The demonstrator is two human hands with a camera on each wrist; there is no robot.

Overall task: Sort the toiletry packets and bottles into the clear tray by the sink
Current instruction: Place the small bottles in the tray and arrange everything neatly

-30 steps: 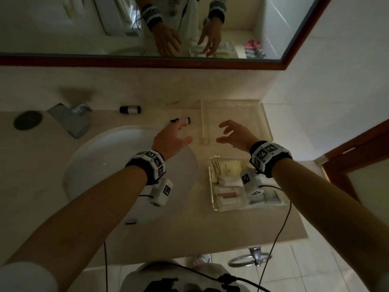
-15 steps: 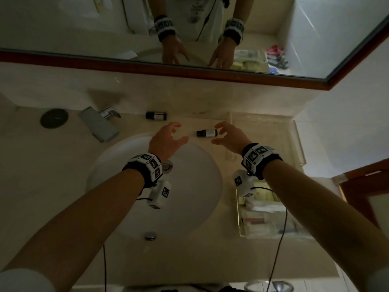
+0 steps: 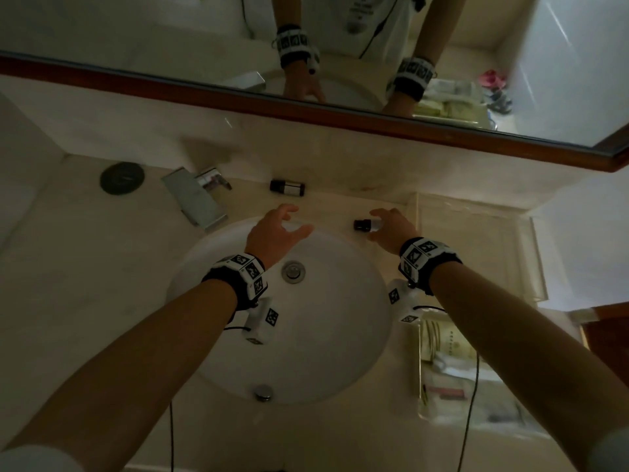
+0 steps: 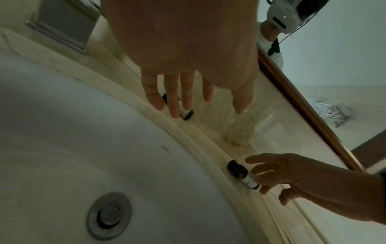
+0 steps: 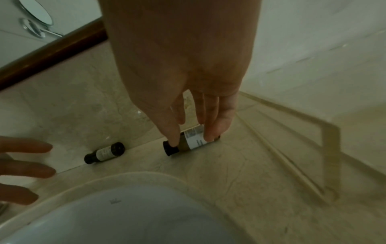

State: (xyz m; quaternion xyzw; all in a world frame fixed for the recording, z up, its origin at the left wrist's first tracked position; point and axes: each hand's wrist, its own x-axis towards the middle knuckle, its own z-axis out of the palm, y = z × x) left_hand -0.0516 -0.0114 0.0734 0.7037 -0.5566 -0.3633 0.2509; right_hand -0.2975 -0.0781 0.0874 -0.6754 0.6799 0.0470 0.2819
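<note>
A small dark bottle (image 3: 361,225) with a white label lies on its side on the counter behind the sink (image 3: 211,267). My right hand (image 3: 372,225) reaches over it, and its straight fingertips (image 5: 211,135) touch the label. In the left wrist view the thumb stays a little apart from the bottle (image 4: 240,173). A second dark bottle (image 3: 287,187) lies by the wall. My left hand (image 3: 297,218) hovers open just short of it, holding nothing. An empty clear tray (image 3: 531,253) stands right of the sink.
A second clear tray (image 3: 420,369), holding several packets, sits on the counter at the front right under my right forearm. The chrome tap (image 3: 194,195) and a dark round disc (image 3: 122,178) are at the back left. A framed mirror runs along the wall.
My right hand has moved left from over the empty tray and come down on the near bottle. My left hand has left that bottle and shifted toward the far one.
</note>
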